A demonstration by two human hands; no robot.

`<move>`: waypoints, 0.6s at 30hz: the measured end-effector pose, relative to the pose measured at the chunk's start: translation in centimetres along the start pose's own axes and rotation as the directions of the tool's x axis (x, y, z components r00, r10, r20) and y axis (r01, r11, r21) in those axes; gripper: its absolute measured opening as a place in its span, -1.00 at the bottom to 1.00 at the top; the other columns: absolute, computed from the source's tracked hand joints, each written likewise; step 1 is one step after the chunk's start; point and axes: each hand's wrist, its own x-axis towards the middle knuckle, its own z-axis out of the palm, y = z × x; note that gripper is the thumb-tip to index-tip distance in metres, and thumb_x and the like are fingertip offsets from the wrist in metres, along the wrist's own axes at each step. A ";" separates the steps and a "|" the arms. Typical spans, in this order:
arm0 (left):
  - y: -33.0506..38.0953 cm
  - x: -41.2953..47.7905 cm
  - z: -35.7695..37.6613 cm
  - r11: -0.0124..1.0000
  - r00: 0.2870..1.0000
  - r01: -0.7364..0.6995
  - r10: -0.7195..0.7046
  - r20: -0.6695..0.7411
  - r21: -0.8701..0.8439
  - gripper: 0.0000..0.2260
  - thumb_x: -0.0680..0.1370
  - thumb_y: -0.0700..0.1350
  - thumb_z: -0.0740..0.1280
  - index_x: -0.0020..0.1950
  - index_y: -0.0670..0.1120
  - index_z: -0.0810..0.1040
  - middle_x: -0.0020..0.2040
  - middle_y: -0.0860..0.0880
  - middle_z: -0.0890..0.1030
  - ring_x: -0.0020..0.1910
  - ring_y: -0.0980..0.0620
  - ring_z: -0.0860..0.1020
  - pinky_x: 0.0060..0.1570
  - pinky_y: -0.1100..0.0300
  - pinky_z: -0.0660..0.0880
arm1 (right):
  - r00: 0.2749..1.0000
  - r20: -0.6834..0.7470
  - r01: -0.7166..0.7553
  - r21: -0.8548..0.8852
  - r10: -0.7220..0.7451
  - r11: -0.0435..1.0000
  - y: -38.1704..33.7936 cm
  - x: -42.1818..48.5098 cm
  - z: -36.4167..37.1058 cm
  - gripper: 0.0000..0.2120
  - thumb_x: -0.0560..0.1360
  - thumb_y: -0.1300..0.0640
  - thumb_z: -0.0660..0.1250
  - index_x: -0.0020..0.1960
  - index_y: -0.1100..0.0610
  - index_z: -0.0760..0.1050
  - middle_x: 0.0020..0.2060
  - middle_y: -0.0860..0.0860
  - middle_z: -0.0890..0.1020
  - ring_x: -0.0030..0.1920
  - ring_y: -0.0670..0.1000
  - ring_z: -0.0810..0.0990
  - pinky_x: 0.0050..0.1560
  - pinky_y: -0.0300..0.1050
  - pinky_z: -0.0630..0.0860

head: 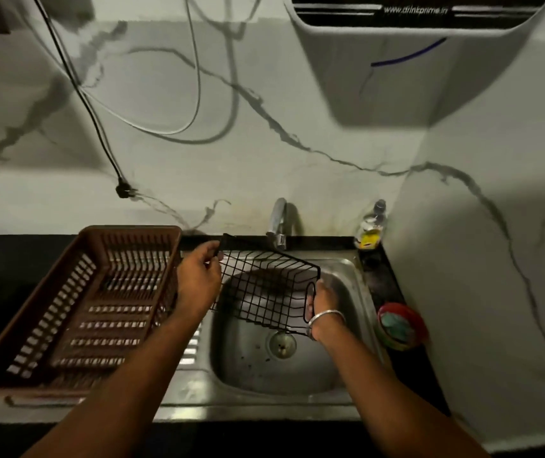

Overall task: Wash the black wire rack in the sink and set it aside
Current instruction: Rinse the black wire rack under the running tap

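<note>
The black wire rack [266,285] hangs tilted over the steel sink [357,285], just below the tap [278,223]. My left hand [198,274] grips its upper left corner. My right hand [322,300], with a metal bangle on the wrist, grips the looped handle at the rack's right end. No water is seen running from the tap. The drain [282,345] shows below the rack.
A brown plastic dish drainer [66,309] stands on the counter left of the sink. A soap bottle [371,226] stands at the back right corner. A red bowl with a scrubber [401,325] sits on the right ledge. Cables hang down the marble wall.
</note>
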 end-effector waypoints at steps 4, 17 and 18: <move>1.1 0.9 1.9 0.960 0.971 0.218 -0.195 0.137 -0.176 -0.74 0.64 -0.33 0.38 0.28 -0.08 0.64 -0.02 -0.08 0.72 -0.31 0.21 0.62 -0.31 0.22 0.61 | 0.999 0.036 0.015 -0.220 -0.007 0.975 1.0 1.7 -1.6 -0.79 0.66 0.16 0.20 -0.14 0.03 0.44 -0.22 -0.01 0.50 -0.30 -0.06 0.48 -0.32 -0.19 0.48; 1.8 5.7 6.9 0.325 0.447 0.886 -0.406 0.797 -0.332 -0.43 0.73 0.22 0.15 0.37 -0.28 0.50 0.19 -0.32 0.58 0.04 -0.28 0.61 0.29 -0.29 0.52 | 0.997 -0.015 0.043 -0.730 -0.079 0.682 0.6 5.0 1.1 -0.72 0.67 0.20 0.16 0.29 0.23 0.55 0.01 0.08 0.53 -0.03 0.04 0.53 -0.02 -0.16 0.49; 1.7 5.7 7.2 0.333 0.446 0.885 -0.401 0.800 -0.326 -0.36 0.71 0.28 0.12 0.42 -0.28 0.48 0.20 -0.32 0.59 0.04 -0.28 0.62 0.26 -0.27 0.54 | 0.991 -0.008 0.095 -0.673 -0.135 0.734 -0.3 5.1 2.1 -0.76 0.64 0.21 0.22 0.19 0.17 0.62 0.00 0.06 0.60 0.02 0.07 0.59 0.08 -0.07 0.55</move>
